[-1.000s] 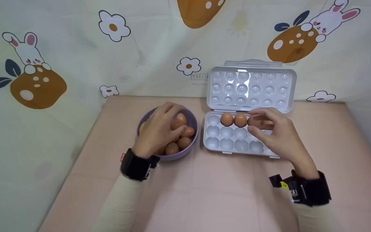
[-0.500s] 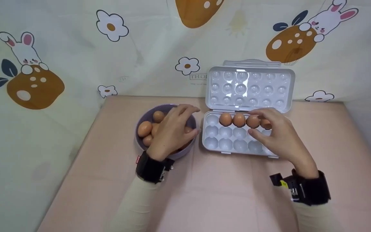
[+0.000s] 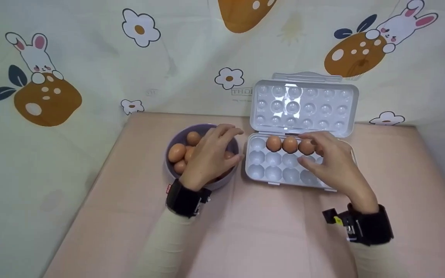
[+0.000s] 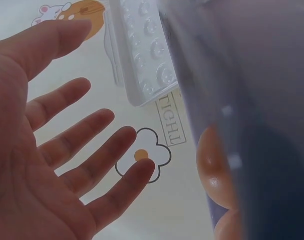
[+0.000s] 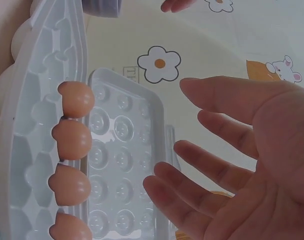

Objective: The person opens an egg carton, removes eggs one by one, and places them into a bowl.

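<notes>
A purple bowl (image 3: 174, 136) of brown eggs (image 3: 177, 152) sits left of an open white egg tray (image 3: 263, 170). My left hand (image 3: 233, 145) hovers over the bowl's right side, fingers spread and empty. The left wrist view shows its bare palm (image 4: 66, 150) beside the bowl wall (image 4: 252, 100) and an egg (image 4: 214, 165). Several eggs (image 3: 289, 144) fill the tray's back row. My right hand (image 3: 323, 156) hangs over the tray's right half, fingers relaxed, holding nothing. The right wrist view shows its open palm (image 5: 227, 165) and the row of eggs (image 5: 71, 139).
The tray's lid (image 3: 305, 106) stands upright against a cartoon-print curtain (image 3: 91, 69) that closes off the back and left. The pink tabletop (image 3: 261, 231) stretches toward me in front of the bowl and tray.
My left hand moved from the middle of the bowl to its right side, uncovering more eggs. My right hand released an egg into the back row and stays above it.
</notes>
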Motion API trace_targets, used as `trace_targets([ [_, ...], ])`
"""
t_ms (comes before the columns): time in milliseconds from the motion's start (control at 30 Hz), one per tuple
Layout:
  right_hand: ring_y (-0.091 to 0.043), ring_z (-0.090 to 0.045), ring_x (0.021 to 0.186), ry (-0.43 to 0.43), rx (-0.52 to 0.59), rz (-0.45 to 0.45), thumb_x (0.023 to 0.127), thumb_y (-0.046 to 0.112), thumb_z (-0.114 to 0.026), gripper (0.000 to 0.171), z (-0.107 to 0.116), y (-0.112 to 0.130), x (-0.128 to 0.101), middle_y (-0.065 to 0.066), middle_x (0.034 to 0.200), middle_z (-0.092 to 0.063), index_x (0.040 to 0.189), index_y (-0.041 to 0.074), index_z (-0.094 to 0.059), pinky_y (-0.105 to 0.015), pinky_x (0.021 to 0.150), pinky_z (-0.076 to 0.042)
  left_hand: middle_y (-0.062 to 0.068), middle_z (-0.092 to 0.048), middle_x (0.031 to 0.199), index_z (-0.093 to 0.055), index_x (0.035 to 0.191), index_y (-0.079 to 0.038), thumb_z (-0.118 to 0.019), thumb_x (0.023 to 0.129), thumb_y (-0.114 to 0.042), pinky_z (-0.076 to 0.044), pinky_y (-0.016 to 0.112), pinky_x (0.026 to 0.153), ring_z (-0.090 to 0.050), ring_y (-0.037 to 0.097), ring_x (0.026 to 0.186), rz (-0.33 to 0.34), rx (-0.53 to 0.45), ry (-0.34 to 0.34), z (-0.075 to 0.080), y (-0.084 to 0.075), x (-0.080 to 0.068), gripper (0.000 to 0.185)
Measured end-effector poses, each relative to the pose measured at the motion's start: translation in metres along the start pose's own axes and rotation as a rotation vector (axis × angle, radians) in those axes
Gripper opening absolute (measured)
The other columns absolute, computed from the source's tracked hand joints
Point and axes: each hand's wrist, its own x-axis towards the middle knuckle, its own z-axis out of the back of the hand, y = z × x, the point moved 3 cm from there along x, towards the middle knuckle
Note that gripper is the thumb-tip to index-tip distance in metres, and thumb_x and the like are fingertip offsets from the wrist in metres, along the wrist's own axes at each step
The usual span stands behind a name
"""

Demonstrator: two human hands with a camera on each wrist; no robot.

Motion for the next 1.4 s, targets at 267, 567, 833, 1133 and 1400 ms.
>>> trace_targets([
  [267,-0.022,-0.055,0.102,0.195,-0.048,0.006,0.079,0.014,-0.079,0.053,-0.016,0.004,0.032,-0.004,0.126,-0.057,0.129,0.016,-0.059,-0.043,0.086,-0.048,-0.004,-0.053,0.134,-0.058,0.130,-0.026,-0.076,0.082,-0.036,-0.043,0.032,0.101,-0.051,0.015,0.120,0.026,0.003,0.036,-0.001,-0.001,-0.001,0.052],
  [567,-0.030,-0.056,0.101,0.340,-0.110,0.135,0.074,0.005,-0.076,0.053,-0.049,-0.003,0.063,-0.015,0.115,-0.059,0.124,0.005,-0.062,-0.045,0.090,-0.048,-0.001,-0.051,0.137,-0.057,0.132,-0.026,-0.075,0.083,-0.037,-0.041,0.038,0.103,-0.050,0.018,0.121,0.017,-0.021,0.063,-0.004,-0.004,0.000,0.054],
  [833,-0.029,-0.056,0.097,0.420,-0.154,0.107,0.077,0.005,-0.073,0.049,-0.075,-0.004,0.077,-0.014,0.112,-0.059,0.124,0.003,-0.063,-0.043,0.085,-0.049,-0.002,-0.050,0.139,-0.056,0.135,-0.027,-0.074,0.083,-0.041,-0.043,0.037,0.101,-0.049,0.018,0.122,0.019,-0.008,0.087,-0.004,-0.006,0.000,0.056],
  [1133,-0.033,-0.055,0.086,0.377,-0.204,0.082,0.075,-0.004,-0.067,0.035,-0.092,-0.004,0.079,-0.012,0.097,-0.057,0.109,0.003,-0.070,-0.040,0.075,-0.047,-0.001,-0.049,0.140,-0.055,0.136,-0.027,-0.073,0.084,-0.043,-0.043,0.037,0.101,-0.049,0.019,0.123,0.014,-0.002,0.096,-0.004,-0.006,0.001,0.057],
  [1400,-0.036,-0.056,0.077,0.271,-0.257,0.106,0.079,0.000,-0.070,0.011,-0.099,-0.004,0.078,-0.011,0.086,-0.053,0.089,0.007,-0.070,-0.042,0.068,-0.048,-0.002,-0.050,0.138,-0.056,0.134,-0.026,-0.074,0.083,-0.043,-0.043,0.035,0.100,-0.049,0.018,0.121,0.022,0.009,0.097,-0.004,-0.004,0.001,0.056],
])
